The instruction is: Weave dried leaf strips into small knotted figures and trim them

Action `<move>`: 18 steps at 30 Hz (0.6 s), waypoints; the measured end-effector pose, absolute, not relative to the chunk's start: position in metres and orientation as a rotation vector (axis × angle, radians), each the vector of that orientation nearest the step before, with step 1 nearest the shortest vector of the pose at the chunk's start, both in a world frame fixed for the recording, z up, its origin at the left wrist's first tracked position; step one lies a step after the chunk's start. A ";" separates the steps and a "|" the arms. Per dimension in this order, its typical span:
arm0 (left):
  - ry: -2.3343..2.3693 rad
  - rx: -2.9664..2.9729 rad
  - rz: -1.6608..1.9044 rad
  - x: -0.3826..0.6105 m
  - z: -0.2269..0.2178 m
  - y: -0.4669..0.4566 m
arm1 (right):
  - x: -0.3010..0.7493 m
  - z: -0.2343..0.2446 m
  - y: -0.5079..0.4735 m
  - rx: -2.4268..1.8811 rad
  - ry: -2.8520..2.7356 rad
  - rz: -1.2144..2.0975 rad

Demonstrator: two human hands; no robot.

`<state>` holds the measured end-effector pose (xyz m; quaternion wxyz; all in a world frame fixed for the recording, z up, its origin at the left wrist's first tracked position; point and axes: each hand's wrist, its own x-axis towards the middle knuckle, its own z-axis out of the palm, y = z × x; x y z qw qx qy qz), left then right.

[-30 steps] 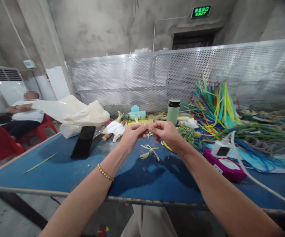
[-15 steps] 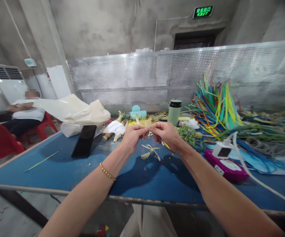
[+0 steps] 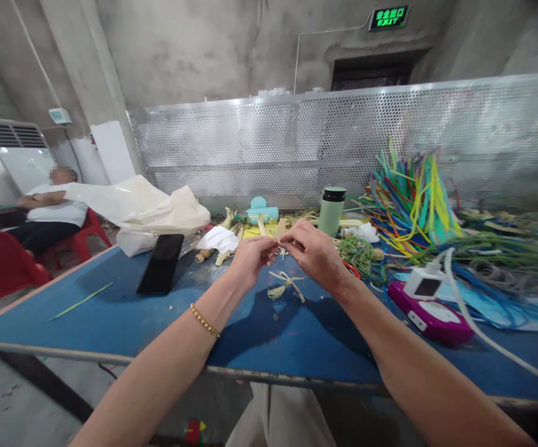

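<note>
Above the middle of the blue table [image 3: 166, 329], my left hand [image 3: 252, 254] is closed in a pinch on a pale dried-leaf strip [image 3: 261, 225], one end of which sticks up past the fingers. Facing it, my right hand [image 3: 313, 251] pinches at the same small pale work, fingertips almost touching the left ones. The exact shape between the fingers is hidden. Just below the hands, a small knotted piece of pale strips [image 3: 286, 285] lies on the table with its ends splayed out.
A black phone [image 3: 160, 264] lies at left, near white cloth and wooden-handled tools. Behind stands a green bottle [image 3: 332, 211]. Coloured strips [image 3: 418, 205], green cords [image 3: 362, 257] and a magenta power strip [image 3: 430, 310] with a white charger crowd the right. A person [image 3: 57, 205] sits far left.
My right hand has risen slightly and turned, its fingers drawn up over the strip. My left hand stays almost in place. The view has shifted slightly.
</note>
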<state>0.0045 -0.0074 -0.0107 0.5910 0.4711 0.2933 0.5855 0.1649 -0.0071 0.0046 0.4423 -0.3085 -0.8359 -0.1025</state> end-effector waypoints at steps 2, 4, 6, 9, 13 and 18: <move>0.700 1.127 1.377 0.005 -0.009 -0.009 | 0.165 0.006 -0.009 -0.775 -2.083 -0.268; 0.706 1.160 1.394 0.005 -0.008 -0.011 | 0.165 0.006 -0.009 -0.802 -2.095 -0.287; 0.702 1.173 1.397 0.006 -0.008 -0.012 | 0.165 0.005 -0.009 -0.833 -2.099 -0.299; 0.677 1.166 1.411 0.008 -0.008 -0.011 | 0.164 0.003 -0.007 -0.879 -2.072 -0.292; 0.652 1.207 1.438 0.010 -0.010 -0.010 | 0.163 0.005 -0.006 -0.921 -2.000 -0.176; 0.702 1.311 1.490 0.012 -0.012 -0.010 | 0.162 0.009 -0.008 -0.962 -1.905 0.031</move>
